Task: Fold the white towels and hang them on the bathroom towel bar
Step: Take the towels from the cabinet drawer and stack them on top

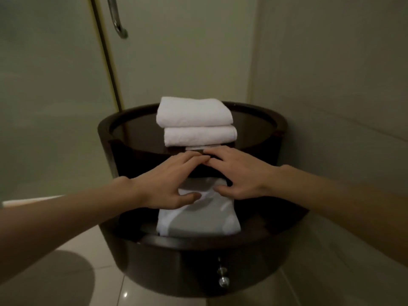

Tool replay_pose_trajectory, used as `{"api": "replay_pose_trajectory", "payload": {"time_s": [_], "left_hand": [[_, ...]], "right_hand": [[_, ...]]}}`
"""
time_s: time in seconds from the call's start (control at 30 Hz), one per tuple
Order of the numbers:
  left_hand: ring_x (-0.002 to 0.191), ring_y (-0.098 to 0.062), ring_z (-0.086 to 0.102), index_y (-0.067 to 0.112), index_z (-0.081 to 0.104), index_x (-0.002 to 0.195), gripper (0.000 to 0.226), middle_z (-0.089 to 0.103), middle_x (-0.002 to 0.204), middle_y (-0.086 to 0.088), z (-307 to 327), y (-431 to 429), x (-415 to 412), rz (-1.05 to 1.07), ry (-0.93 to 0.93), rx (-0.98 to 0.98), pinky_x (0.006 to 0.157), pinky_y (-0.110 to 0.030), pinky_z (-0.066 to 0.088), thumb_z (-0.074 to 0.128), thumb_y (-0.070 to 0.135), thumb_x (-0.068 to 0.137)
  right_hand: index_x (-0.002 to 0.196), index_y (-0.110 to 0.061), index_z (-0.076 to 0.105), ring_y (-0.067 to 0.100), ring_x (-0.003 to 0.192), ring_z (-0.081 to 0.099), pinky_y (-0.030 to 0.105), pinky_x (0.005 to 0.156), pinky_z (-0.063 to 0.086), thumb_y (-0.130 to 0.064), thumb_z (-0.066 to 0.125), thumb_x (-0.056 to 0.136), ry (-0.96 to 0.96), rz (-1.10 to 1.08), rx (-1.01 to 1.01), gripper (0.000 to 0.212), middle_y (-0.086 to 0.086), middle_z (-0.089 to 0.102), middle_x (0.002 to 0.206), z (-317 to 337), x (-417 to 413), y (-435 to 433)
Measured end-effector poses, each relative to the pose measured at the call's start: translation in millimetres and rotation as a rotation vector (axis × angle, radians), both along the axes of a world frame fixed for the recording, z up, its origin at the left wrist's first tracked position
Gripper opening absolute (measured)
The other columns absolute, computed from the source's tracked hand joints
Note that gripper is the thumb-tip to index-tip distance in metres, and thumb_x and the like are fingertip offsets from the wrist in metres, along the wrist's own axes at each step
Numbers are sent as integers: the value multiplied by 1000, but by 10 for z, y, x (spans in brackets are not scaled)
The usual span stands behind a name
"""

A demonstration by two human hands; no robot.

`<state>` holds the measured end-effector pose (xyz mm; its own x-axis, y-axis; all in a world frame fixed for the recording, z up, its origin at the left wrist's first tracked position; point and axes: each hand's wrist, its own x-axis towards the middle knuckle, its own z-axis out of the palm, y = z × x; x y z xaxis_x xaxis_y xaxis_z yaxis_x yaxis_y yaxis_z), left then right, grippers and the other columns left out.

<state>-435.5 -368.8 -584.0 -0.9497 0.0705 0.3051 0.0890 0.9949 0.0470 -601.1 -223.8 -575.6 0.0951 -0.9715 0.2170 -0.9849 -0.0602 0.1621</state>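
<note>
Dimly lit, both open hands, left hand (pixel 167 184) and right hand (pixel 240 173), press a towel (pixel 198 215) on the dark stand (pixel 132 151).

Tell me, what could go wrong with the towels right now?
The two folded towels sit stacked on the dark stand's top, the lower one at its front edge; both hands work just below and might knock them off. The hanging towel looks draped over a rail and creased where the fingers press, so it could end up crooked or slip down.
</note>
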Motion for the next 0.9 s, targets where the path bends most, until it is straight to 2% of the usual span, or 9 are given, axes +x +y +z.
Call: {"api": "replay_pose_trajectory", "payload": {"time_s": [0.1, 0.23, 0.37, 0.47, 0.57, 0.67, 0.8, 0.9], "left_hand": [[132, -14, 31, 19, 16, 149, 87, 27, 149, -2, -114, 2, 49, 22, -45, -13, 110, -27, 29, 60, 52, 81], [138, -17, 24, 23, 7, 150, 93, 20, 153, -3, -212, 3, 101, 62, -127, -14, 114, -34, 27, 55, 60, 79], [138, -17, 18, 26, 9, 150, 93, 17, 154, -2, -252, -53, 120, 164, -224, -87, 113, -30, 18, 54, 65, 79], [134, -18, 25, 28, 14, 149, 89, 23, 150, 0, -254, -65, 116, 205, -298, -103, 108, -32, 24, 53, 67, 79], [133, -20, 25, 28, 15, 149, 89, 22, 149, 0, -289, -45, 113, 222, -440, -114, 108, -34, 24, 54, 67, 79], [134, -22, 25, 30, 13, 149, 91, 21, 150, 0, -330, -34, 94, 242, -569, -117, 111, -38, 24, 56, 66, 78], [134, -26, 27, 34, 12, 149, 84, 24, 148, -2, -388, -29, 60, 220, -658, -109, 108, -42, 27, 60, 48, 82], [134, -27, 27, 37, 12, 148, 81, 21, 149, -3, -415, -35, 29, 210, -695, -146, 107, -43, 28, 60, 47, 83]], "right_hand": [[142, -10, 40, 29, 142, 22, 38, 117, 23, -42, 59, 85, 24, -11, 5, 68, 17, 23, 155, -79, 20, 46], [141, -9, 42, 29, 143, 19, 36, 116, 19, -41, 59, 86, 45, -9, -5, 66, 19, 22, 155, -150, 50, 107], [141, -8, 43, 27, 140, 27, 37, 113, 30, -38, 57, 88, 10, 3, 16, 63, 16, 31, 151, -212, 74, 135], [139, -13, 45, 22, 127, 41, 36, 102, 42, -40, 56, 89, -90, 6, 60, 58, 9, 41, 142, -206, 112, 110], [135, -19, 49, 19, 111, 51, 34, 90, 47, -46, 58, 88, -120, -10, 159, 55, 4, 51, 128, -241, 160, 44], [128, -21, 54, 19, 99, 55, 30, 76, 44, -55, 59, 85, -11, -73, 381, 56, 2, 58, 115, -305, 215, -13], [126, -20, 52, 20, 102, 50, 36, 80, 47, -52, 62, 84, 37, -57, 506, 55, 3, 48, 118, -351, 273, -39], [133, -22, 44, 22, 109, 43, 34, 81, 42, -45, 63, 85, 5, -71, 555, 56, 4, 39, 125, -372, 280, -38]]}}
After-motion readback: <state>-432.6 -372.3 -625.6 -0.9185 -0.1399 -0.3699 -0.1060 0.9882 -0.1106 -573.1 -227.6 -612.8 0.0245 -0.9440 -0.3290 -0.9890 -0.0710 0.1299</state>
